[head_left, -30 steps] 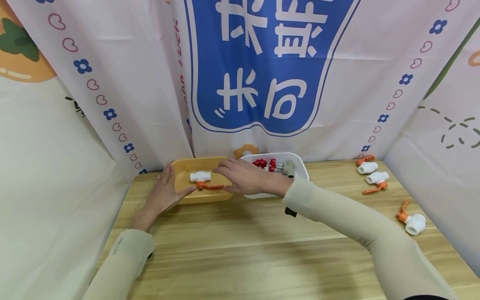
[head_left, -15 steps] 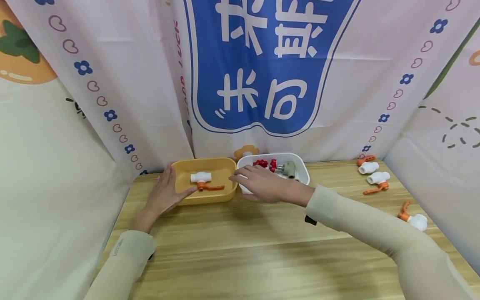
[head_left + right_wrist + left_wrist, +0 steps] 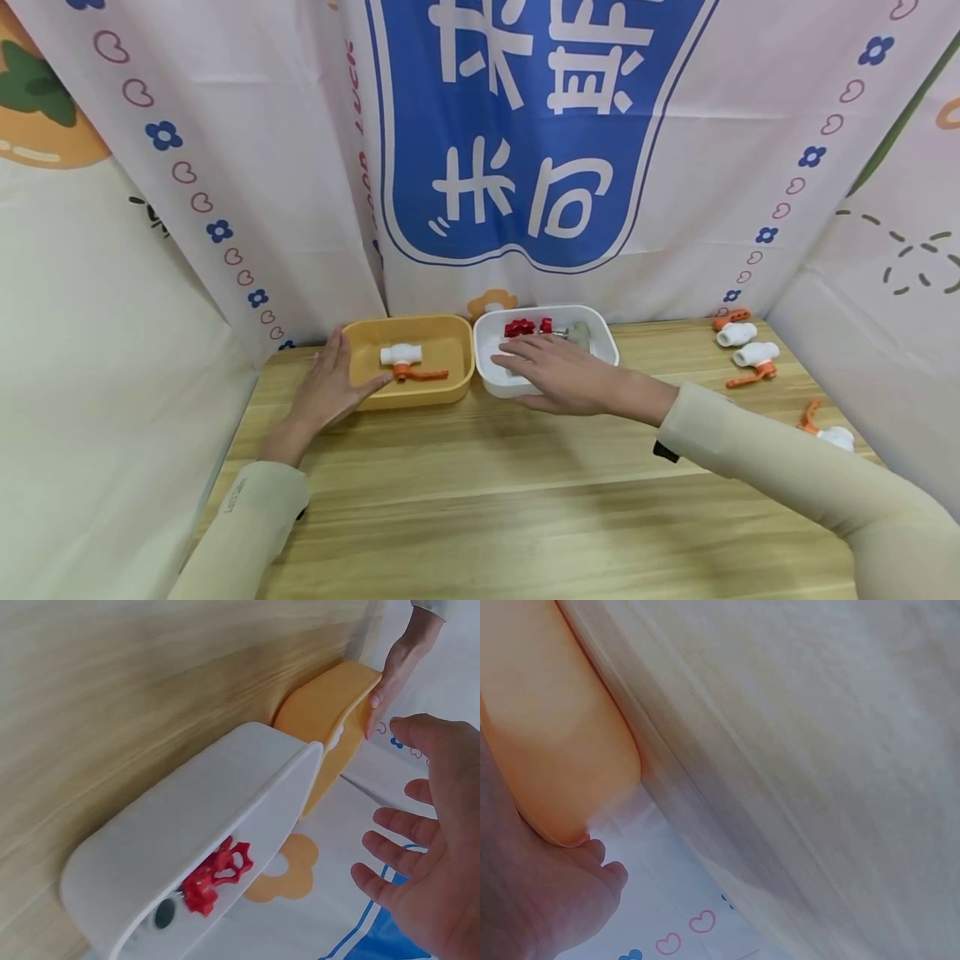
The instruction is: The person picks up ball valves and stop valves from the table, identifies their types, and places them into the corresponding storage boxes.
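Observation:
My left hand (image 3: 324, 390) rests against the left end of a yellow plastic bin (image 3: 457, 387), its fingers along the outside and its thumb over the front rim. In the bin lies a white ball valve (image 3: 401, 354) with an orange lever. Over the white bin (image 3: 491, 379) beside it hovers my right hand (image 3: 566, 375), fingers spread and holding nothing, as the right wrist view shows. That bin holds valves with red handwheels (image 3: 217, 874), one with a grey-green body (image 3: 579, 335); the right hand partly covers them in the head view.
At the table's right side lie three more white ball valves with orange levers: one at the back (image 3: 737, 335), one just in front (image 3: 756, 356) and one nearer (image 3: 836, 437), partly hidden by the right sleeve. A printed cloth (image 3: 322, 208) hangs behind the bins.
My right hand has moved from above the yellow bin's right end, rightward to over the white bin. The left hand and the valve in the yellow bin have stayed in place.

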